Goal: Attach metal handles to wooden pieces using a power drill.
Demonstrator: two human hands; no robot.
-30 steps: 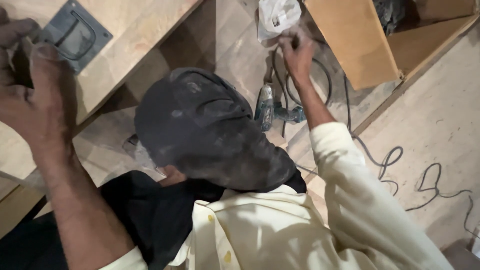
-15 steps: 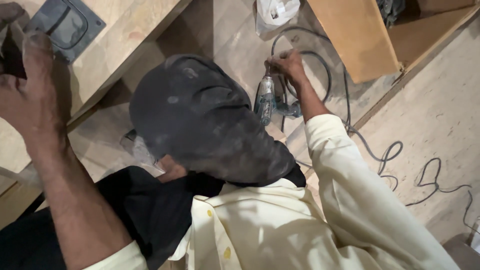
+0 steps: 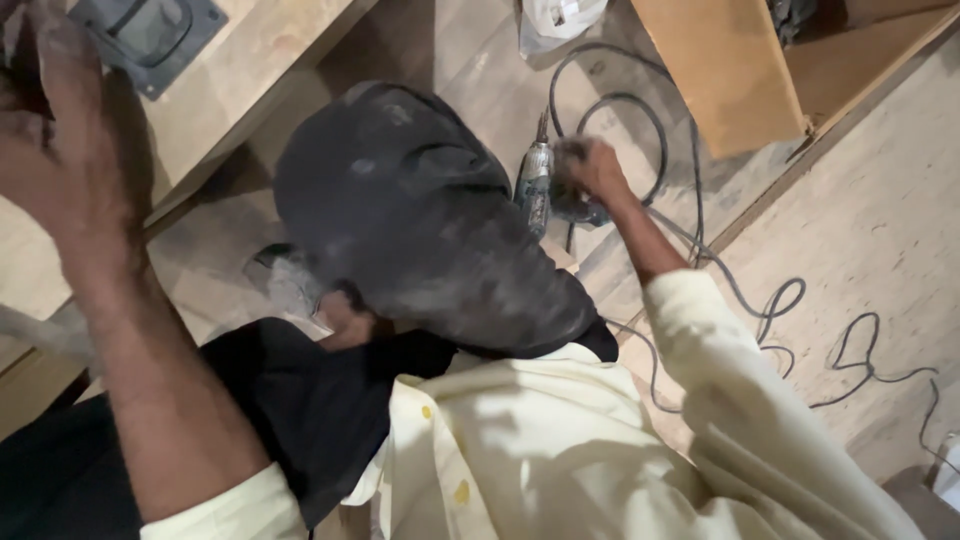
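Right hand (image 3: 590, 170): fingers closed around the grip of a corded electric drill (image 3: 535, 185), which lies on the wooden floor (image 3: 880, 230) near the middle of the view, its bit end pointing toward the top edge. The drill body is grey-green, and the hand covers its rear part. A black power cord (image 3: 760, 300) loops behind the drill and trails across the floor toward the right edge.

Left hand (image 3: 60, 160): raised at the left edge, fingers spread and apart, holding nothing; whether the palm touches anything cannot be told. It hovers just beside a light wooden panel (image 3: 250, 60) at the upper left, near a grey metal recessed handle plate (image 3: 150, 30) set into that panel close to its top corner.

Surroundings: a dark dusty cloth covering (image 3: 420, 220) fills the centre, hiding part of the floor between the two hands. A pale yellow shirt sleeve (image 3: 720, 400) runs down to the lower right. A white plastic bag (image 3: 560, 20) lies at the top edge, beside a brown wooden box-like board (image 3: 720, 70) at the upper right.

Step in hand, as judged: taking up the drill from the floor. The next move would call for lifting it free of its looped cord and carrying it across to the panel side, where the open left hand waits.
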